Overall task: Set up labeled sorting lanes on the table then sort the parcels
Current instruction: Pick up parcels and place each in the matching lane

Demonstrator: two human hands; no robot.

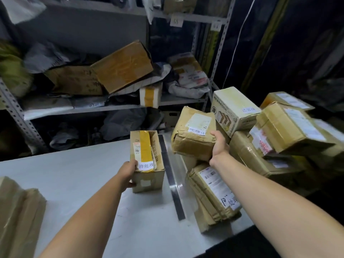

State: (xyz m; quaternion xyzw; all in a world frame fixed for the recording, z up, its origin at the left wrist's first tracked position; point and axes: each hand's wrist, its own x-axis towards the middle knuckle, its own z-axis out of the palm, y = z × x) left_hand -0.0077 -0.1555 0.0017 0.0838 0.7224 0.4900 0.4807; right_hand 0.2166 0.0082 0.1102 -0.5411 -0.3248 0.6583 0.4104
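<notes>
Left hand (128,174) grips the near end of the long box (149,159), which sits on the tabletop (74,174) with its long axis running away from the person. It lies parallel to the single dark tape strip (172,179), just to its left. Across that line, right hand (220,144) clutches the crumpled parcel (193,138) by its right end, at the pile along the tabletop's right edge; whether it's lifted clear, I can't tell. The count: one strip, one box left of it, one brown parcel (18,211) at the near left corner, and at least six in the right pile.
</notes>
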